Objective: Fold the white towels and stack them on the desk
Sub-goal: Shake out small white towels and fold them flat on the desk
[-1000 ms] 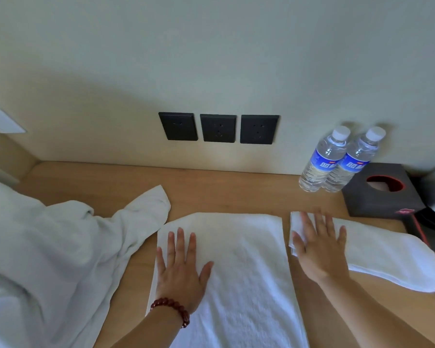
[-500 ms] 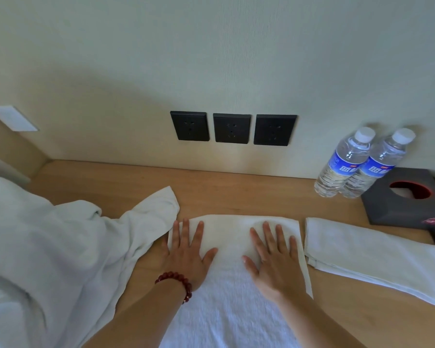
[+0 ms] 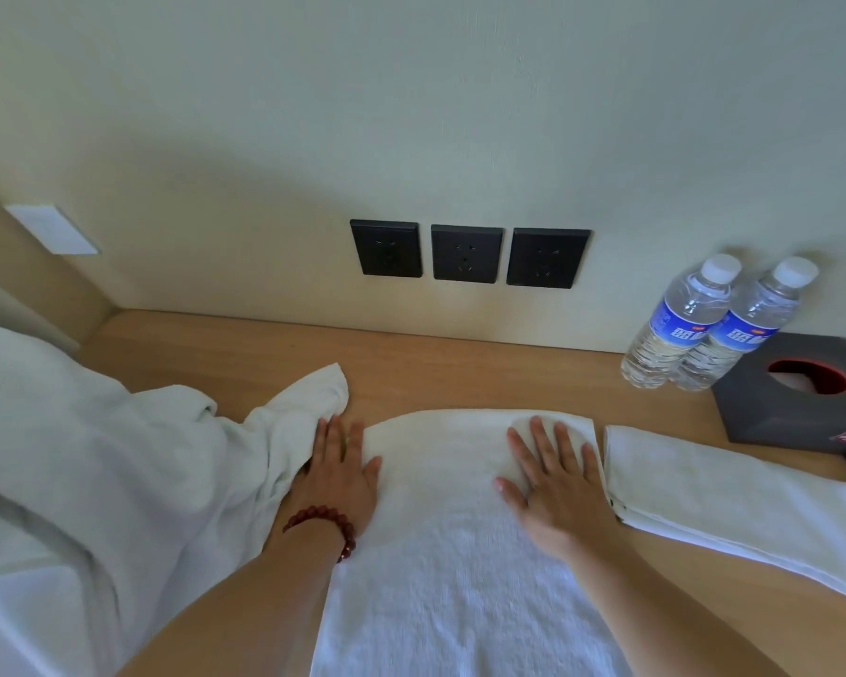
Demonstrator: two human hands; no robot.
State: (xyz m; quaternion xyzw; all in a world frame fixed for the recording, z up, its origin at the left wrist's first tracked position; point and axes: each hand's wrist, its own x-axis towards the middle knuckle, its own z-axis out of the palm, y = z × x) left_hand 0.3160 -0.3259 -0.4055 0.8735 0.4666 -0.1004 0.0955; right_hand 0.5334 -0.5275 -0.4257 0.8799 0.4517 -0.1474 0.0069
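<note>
A white towel [image 3: 445, 544] lies flat on the wooden desk [image 3: 460, 368] in front of me, running toward the bottom edge. My left hand [image 3: 343, 471], with a red bead bracelet at the wrist, presses flat on its far left corner. My right hand [image 3: 553, 476] presses flat with spread fingers near its far right corner. A second white towel [image 3: 733, 500], folded into a long strip, lies just right of it. A heap of unfolded white towels [image 3: 118, 471] fills the left side, one corner reaching to my left hand.
Two water bottles [image 3: 709, 324] stand at the back right by the wall. A dark tissue box [image 3: 802, 393] with a red opening sits beside them. Three black wall sockets [image 3: 467, 254] are above the desk's back edge.
My right hand left the folded strip on the right and came onto the middle towel. Both hands then slid outward toward its far corners, the left reaching the towel's left edge.
</note>
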